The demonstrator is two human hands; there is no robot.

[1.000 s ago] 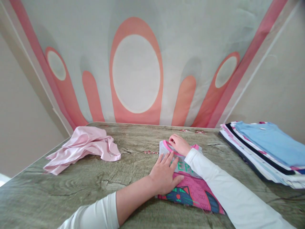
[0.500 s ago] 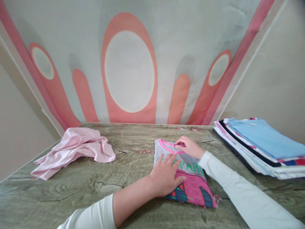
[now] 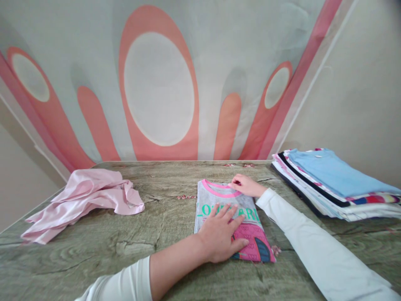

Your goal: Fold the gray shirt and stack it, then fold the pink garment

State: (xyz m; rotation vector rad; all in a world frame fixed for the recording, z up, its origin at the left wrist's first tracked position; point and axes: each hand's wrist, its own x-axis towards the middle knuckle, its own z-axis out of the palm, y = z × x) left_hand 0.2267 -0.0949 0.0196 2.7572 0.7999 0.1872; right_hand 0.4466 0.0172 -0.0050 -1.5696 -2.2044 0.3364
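Observation:
A folded T-shirt [image 3: 253, 246], grey above and pink below with green letters and a pink neckband, lies flat on the wood-patterned table. Across its middle rests my left hand [image 3: 219, 232], palm down with the fingers spread, covering part of the print. At the far right of the collar, my right hand [image 3: 246, 185] has its fingers closed in a pinch on the neckband edge. The lower left of the shirt is hidden under my left hand.
A crumpled pink garment [image 3: 90, 196] lies on the left of the table [image 3: 125, 263]. To the right stands a stack of folded clothes [image 3: 338, 179], light blue on top. A wall with a coral and white pattern [image 3: 159, 88] rises behind the table's far edge.
My left hand has slid slightly nearer on the shirt, uncovering more of the green letters. My right hand stays at the collar, a bit further right along it. The view has shifted slightly.

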